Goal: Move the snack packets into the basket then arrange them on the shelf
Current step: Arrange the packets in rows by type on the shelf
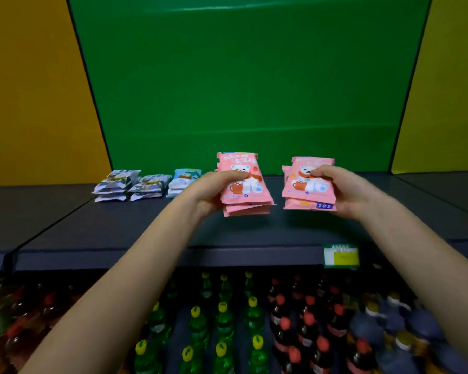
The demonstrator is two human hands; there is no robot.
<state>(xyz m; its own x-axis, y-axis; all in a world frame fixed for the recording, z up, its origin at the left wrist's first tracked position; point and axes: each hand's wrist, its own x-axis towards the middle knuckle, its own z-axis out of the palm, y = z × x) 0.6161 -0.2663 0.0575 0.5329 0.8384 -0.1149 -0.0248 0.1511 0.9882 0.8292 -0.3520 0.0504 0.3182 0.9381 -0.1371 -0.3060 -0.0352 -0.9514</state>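
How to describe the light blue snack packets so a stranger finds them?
On the dark grey shelf top, below the green wall, three piles lie rear left. The light blue snack packets are the rightmost; the other two piles are white and grey.

Each hand grips pink packets above the dark shelf: left hand [214,191] one stack [243,184], right hand [343,190] another [307,184]. Blue-and-white packets [143,184] lie stacked at left. Bottles [251,317] stand below.

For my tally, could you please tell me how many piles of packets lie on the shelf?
3, in a row at back left: two whitish piles, then a light-blue pile by the left hand. Others may be hidden.
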